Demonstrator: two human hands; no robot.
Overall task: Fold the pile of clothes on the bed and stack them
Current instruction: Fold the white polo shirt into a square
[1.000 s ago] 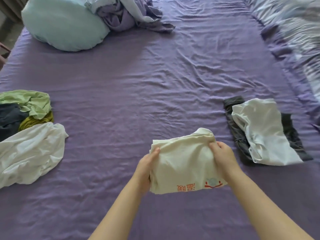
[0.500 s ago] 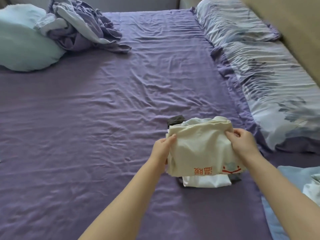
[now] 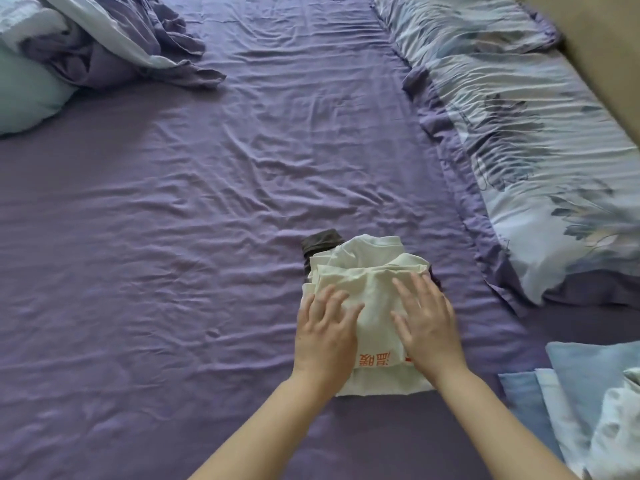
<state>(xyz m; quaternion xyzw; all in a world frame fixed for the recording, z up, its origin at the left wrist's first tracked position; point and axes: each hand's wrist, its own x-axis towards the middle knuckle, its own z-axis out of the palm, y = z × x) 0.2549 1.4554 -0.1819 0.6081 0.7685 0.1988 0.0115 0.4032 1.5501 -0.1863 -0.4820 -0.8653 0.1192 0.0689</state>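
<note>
A folded cream shirt (image 3: 375,299) with red print lies on top of a small stack on the purple bed sheet (image 3: 207,237). Under it show a folded white garment (image 3: 367,249) and a dark garment (image 3: 320,240) at the stack's far left corner. My left hand (image 3: 327,332) presses flat on the cream shirt's left side, fingers spread. My right hand (image 3: 424,322) presses flat on its right side, fingers straight. Neither hand grips the cloth.
A floral pillow (image 3: 540,140) runs along the right side of the bed. A crumpled purple duvet (image 3: 114,43) and a pale blue pillow (image 3: 24,95) sit at the far left. Light blue folded fabric (image 3: 585,400) lies at the near right.
The cream shirt, held up by both hands before, now lies on the white and dark garments. Both hands let go and now press flat on it. The view swung right.
</note>
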